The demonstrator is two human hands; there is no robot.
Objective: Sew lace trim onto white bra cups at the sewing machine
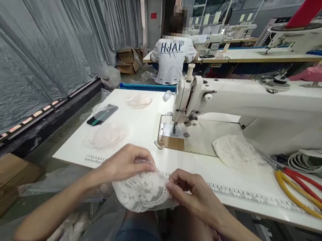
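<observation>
A white lace piece [142,190], rounded and patterned with flowers and a holed border, hangs between my hands at the table's front edge, above my lap. My left hand [130,164] pinches its upper edge between thumb and fingers. At its right edge, my right hand [188,190] pinches the lace too. Just beyond stands a white sewing machine [184,100], its presser foot over the metal needle plate [167,129]. Another white lace piece [235,150] lies on the machine bed to the right. Pale pinkish pieces, one nearer [107,135] and one farther [140,100], rest on the left.
A dark phone [103,115] lies near the table's left edge. Yellow-and-red-handled scissors [303,193] and a coiled pale cord [314,162] sit at right. Printed ruler marks [245,196] run along the front. Cardboard boxes [1,186] stand on the floor. Ahead, a person in a white shirt [171,60] sits.
</observation>
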